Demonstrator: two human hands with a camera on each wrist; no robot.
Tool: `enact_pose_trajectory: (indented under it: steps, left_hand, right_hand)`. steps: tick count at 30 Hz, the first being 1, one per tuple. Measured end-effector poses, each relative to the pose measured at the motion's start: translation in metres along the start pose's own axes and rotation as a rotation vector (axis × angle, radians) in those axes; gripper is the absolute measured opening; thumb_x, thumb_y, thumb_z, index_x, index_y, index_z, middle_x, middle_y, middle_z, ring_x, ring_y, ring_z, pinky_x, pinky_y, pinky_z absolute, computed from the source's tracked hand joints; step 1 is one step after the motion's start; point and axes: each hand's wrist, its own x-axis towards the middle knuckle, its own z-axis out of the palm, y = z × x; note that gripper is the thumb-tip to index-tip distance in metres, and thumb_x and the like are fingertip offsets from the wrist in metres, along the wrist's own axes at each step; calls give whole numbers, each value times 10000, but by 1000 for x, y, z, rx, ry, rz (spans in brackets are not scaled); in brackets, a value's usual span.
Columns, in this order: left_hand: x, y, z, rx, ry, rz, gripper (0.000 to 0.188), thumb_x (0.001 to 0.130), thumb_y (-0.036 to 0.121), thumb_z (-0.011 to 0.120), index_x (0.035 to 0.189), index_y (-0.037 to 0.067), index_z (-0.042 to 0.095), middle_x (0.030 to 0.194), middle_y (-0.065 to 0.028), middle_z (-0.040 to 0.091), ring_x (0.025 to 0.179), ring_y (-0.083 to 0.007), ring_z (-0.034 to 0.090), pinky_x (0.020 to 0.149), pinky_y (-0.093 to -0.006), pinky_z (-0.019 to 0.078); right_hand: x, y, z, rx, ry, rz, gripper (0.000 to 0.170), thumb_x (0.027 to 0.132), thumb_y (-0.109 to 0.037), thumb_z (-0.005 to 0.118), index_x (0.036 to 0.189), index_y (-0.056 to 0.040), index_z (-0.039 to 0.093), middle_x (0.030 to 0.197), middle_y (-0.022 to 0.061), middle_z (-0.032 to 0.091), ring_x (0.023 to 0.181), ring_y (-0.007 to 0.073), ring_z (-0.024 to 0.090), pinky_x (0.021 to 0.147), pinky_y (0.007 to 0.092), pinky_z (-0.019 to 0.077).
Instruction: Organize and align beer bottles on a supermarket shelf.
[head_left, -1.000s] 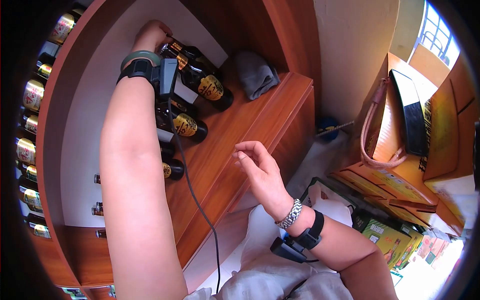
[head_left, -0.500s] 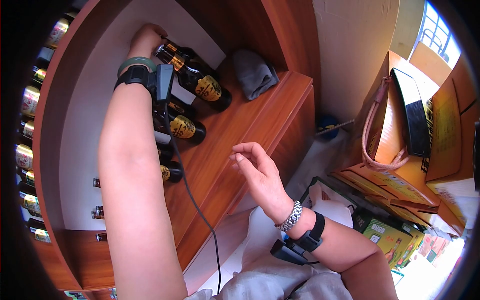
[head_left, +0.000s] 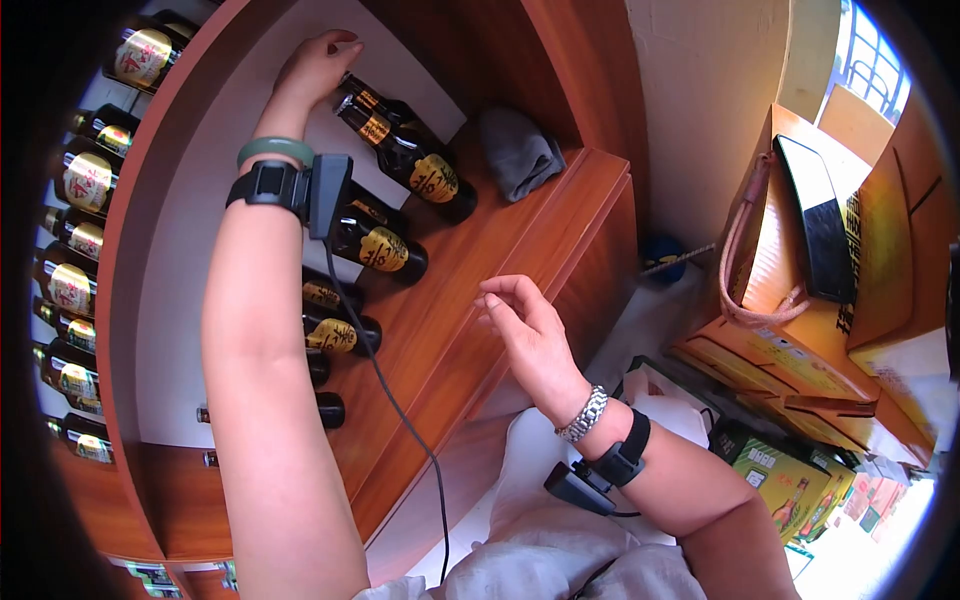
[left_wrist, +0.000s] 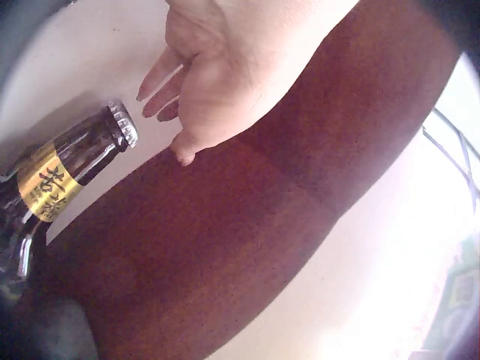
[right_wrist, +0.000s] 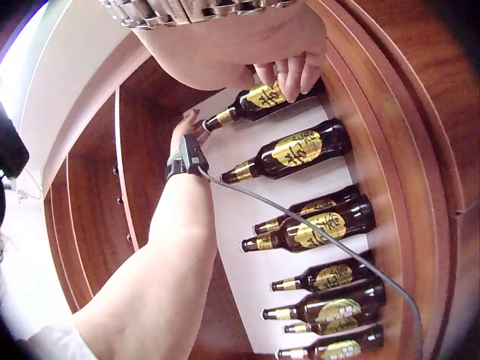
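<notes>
Several dark glass beer bottles (head_left: 432, 177) with gold labels stand in a row on the wooden shelf (head_left: 470, 235). My left hand (head_left: 318, 68) is just past the caps of the endmost pair, its fingers loosely bent and holding nothing. In the left wrist view a gap shows between the fingertips and the metal cap of the nearest bottle (left_wrist: 49, 180). My right hand (head_left: 535, 335) hovers before the shelf's front edge, fingers relaxed around nothing. From the right wrist, that hand (right_wrist: 232, 56) overlaps the bottle at the row's end.
A grey cloth (head_left: 522, 155) lies at the shelf's end by the bottles. Behind the upright partition (head_left: 125, 250) are more labelled bottles (head_left: 85, 180). Orange cartons (head_left: 770, 350) are stacked at right, with a phone (head_left: 815, 220) on top. A black cable (head_left: 400, 415) hangs from my left wrist.
My left hand has drawn away from the neck of an end bottle, now apart from its cap. The view has shifted a little, showing more of the row. The right hand stays nearly still.
</notes>
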Motion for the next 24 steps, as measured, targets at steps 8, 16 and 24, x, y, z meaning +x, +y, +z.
enact_pose_trajectory:
  steps: [8,16,24]
  left_hand:
    - [-72,98,-47,238,-376,-135,556,928,588,601,1165,105,741,919,-99,761,681,-233,710,763,-377,560]
    - [-81,72,-22,90,-233,-24,426,915,494,671,1027,83,691,791,-121,700,590,-224,662,629,-378,530]
    - [-68,75,-17,-76,-320,-146,365,931,433,679,1004,75,674,717,-67,650,570,-166,621,572,-321,492]
  right_hand:
    - [-1,-1,0,-24,-3,25,270,1018,-203,566,1183,11,577,1056,128,689,961,197,667,884,337,528]
    - [1,7,3,-36,-10,10,270,1016,-203,566,1183,9,581,1040,124,691,960,187,657,882,330,524]
    - [4,8,4,-48,-2,-17,273,1015,-204,564,1180,13,581,1035,127,691,954,186,657,877,334,523]
